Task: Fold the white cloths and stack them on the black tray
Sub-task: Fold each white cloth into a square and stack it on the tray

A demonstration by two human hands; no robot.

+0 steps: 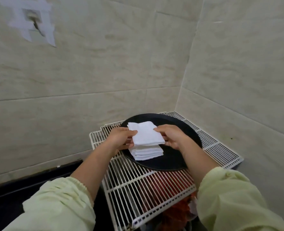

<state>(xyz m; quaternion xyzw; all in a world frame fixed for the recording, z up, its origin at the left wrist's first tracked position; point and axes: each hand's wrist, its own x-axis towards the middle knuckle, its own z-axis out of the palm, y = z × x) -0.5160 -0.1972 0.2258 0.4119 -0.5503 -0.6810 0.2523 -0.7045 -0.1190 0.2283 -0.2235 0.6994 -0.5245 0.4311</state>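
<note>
Left hand (121,139) and right hand (171,137) pinch folded cloth (146,134) at opposite edges, just above stack (146,152) at tray (179,157) centre. Risk: uneven release skews cloth, stack leans toward tray's near rim.

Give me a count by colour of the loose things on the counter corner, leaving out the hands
White: 3, the folded cloth held in both hands, the stack of folded cloths and the wire rack
Black: 1, the tray
Total: 4
</note>
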